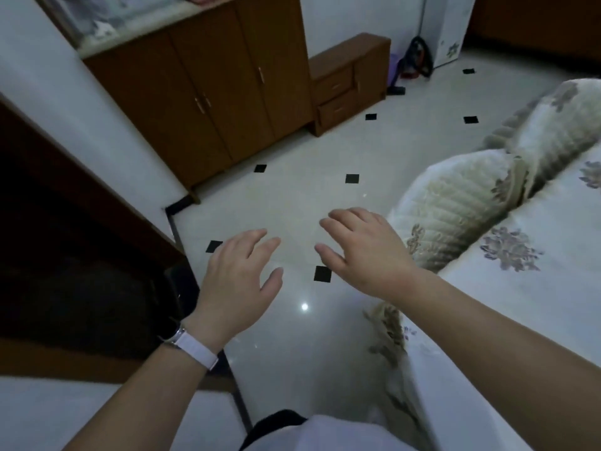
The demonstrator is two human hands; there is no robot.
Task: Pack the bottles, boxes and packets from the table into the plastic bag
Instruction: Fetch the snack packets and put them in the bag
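Observation:
My left hand hovers palm down over the pale tiled floor, fingers apart, holding nothing; a white watch strap circles its wrist. My right hand is held out beside it, also palm down with spread fingers and nothing in it. No bottles, boxes, packets, table or plastic bag appear in this view.
A bed with a floral cream cover and pillows fills the right side. A brown wooden cabinet and a low drawer unit stand against the far wall. A dark doorway opens on the left.

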